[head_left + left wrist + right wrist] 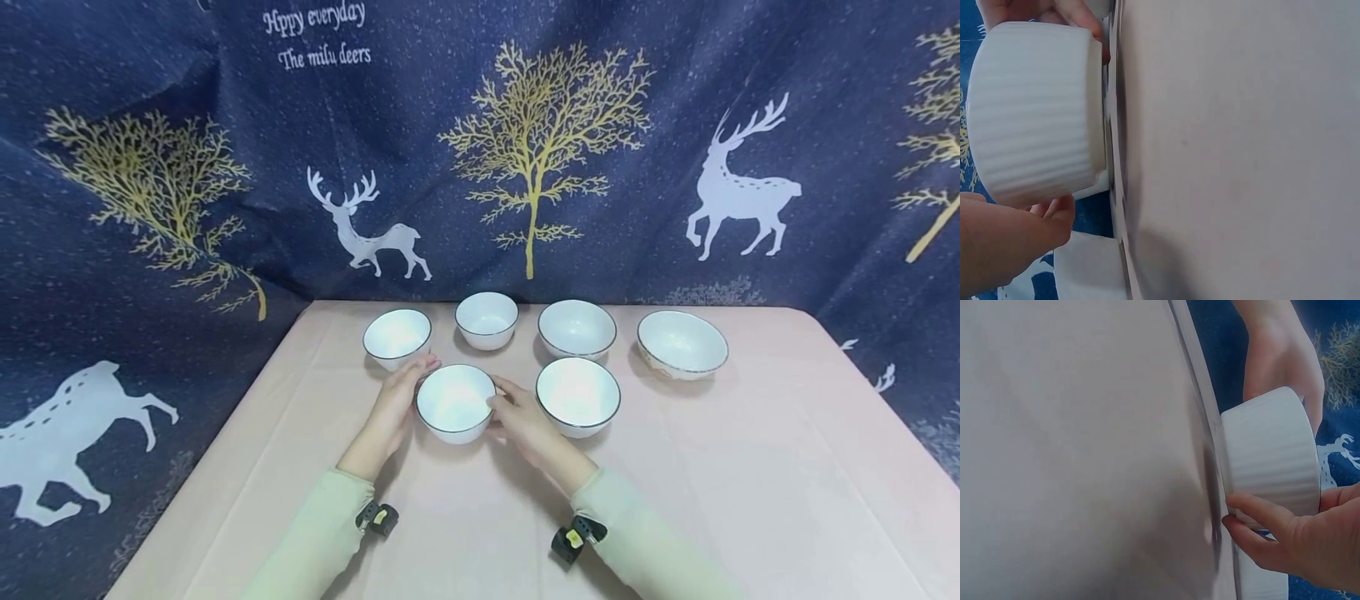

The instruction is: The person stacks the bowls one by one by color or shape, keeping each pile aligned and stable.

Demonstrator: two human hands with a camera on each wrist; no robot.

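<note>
Nearest the camera, the left sleeve [311, 529] and the right sleeve [645, 537] were stretched in over the near edge of the counter [757, 492], with small black devices [378, 518] worn at the wrists. A ribbed white bowl [456, 400] was held upright between the hands, left of the counter's middle. Its left wall was gripped by the left hand [392, 408]; its right side was pinched by the right hand [525, 423], thumb at the dark rim, fingers low by the foot. Whether the foot touched the counter could not be told.

The bowl was judged stiff, fairly light and breakable, its glaze perhaps slippery; opposite walls, low down, were thought the safest hold.

Along the far edge a row was formed by four rear bowls [487, 322], the leftmost just beside the left fingertips. A front bowl [577, 396] was set just beside the right hand. Movement was thus hemmed in rearward and rightward; wider room was offered toward the near edge.
</note>
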